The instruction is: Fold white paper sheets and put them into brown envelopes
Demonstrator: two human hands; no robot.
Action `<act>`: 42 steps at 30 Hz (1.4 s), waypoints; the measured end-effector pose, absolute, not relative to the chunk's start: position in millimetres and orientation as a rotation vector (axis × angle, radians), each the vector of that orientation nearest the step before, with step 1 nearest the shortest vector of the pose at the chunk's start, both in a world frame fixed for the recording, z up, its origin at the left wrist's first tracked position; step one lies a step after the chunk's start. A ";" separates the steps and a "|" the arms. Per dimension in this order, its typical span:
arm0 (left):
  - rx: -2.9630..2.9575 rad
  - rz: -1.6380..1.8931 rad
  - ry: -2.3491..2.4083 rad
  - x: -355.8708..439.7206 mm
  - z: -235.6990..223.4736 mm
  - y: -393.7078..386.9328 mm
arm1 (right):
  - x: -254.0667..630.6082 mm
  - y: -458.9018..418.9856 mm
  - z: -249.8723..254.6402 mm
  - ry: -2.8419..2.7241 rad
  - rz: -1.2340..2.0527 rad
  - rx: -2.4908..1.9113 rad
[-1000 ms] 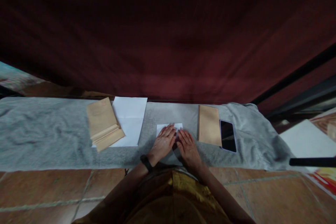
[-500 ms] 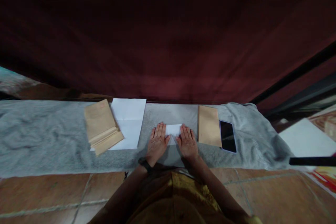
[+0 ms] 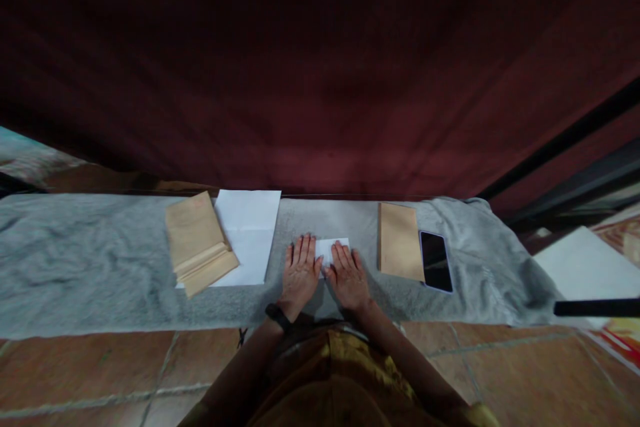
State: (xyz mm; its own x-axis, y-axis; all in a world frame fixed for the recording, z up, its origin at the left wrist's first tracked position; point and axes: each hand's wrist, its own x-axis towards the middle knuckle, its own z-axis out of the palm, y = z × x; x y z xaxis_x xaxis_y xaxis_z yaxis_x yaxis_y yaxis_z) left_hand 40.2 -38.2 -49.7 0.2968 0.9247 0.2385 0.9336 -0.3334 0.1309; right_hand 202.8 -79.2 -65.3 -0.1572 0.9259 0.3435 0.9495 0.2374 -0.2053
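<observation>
A small folded piece of white paper [image 3: 326,247] lies on the grey cloth in front of me, its lower part covered by my hands. My left hand [image 3: 300,275] rests flat on the paper's left edge, fingers stretched forward. On its right side my right hand [image 3: 348,279] also lies flat, fingers slightly spread. The two thumbs nearly meet over the paper. A dark watch [image 3: 278,315] is on my left wrist.
Left of me, brown paper envelopes [image 3: 194,230] overlap white paper sheets [image 3: 250,233]. On the right lie another brown envelope [image 3: 401,243] and a phone [image 3: 436,260] with a dark screen. Grey cloth [image 3: 100,267] spreads underneath, and a dark red curtain [image 3: 320,113] hangs beyond it.
My right hand has slid inward to the left over the paper, covering more of it. My left hand stays nearly in place.
</observation>
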 end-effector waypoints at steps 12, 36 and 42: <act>-2.563 -0.481 -1.803 27.9 -45.1 -32.6 | 227.2 -87.8 -69.7 -2.033 -0.164 -1.828; -3.042 -0.834 -1.421 14.0 -15.3 -38.6 | 244.4 -87.2 -48.4 -1.510 0.402 -1.586; -3.046 -0.623 -1.399 9.3 -33.6 -48.9 | 231.2 -85.8 -57.0 -2.083 0.194 -1.599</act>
State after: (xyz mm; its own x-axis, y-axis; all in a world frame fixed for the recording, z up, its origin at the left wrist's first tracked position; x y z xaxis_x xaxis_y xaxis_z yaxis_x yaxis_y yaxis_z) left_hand 9.3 -48.9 -33.6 0.6035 0.7686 0.2125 0.6719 -0.6336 0.3835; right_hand 231.2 -85.8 -57.0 -0.1826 0.9357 0.3018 0.8640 0.2992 -0.4049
